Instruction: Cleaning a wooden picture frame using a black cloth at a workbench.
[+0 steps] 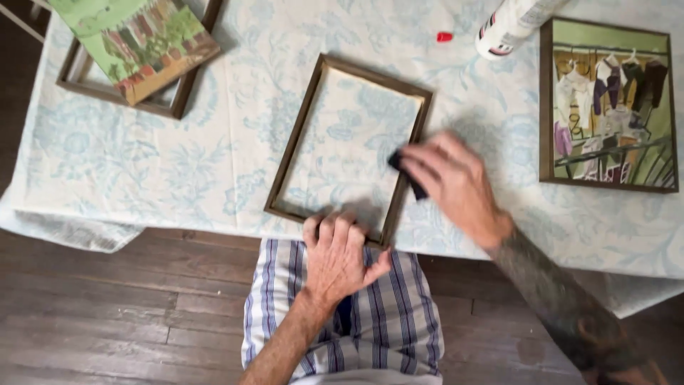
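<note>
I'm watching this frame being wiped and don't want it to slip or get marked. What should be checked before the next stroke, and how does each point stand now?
1. Empty wooden frame lies flat on the floral tablecloth: ok.
2. Left hand presses the frame's near edge to steady it: ok.
3. Right hand grips the dark cloth on the frame's right rail: ok.
4. White bottle stands apart from the frame: ok.
5. Bottle closed: cannot tell; a small red cap lies loose nearby.
6. Framed picture lies apart from the right arm: ok.
</note>
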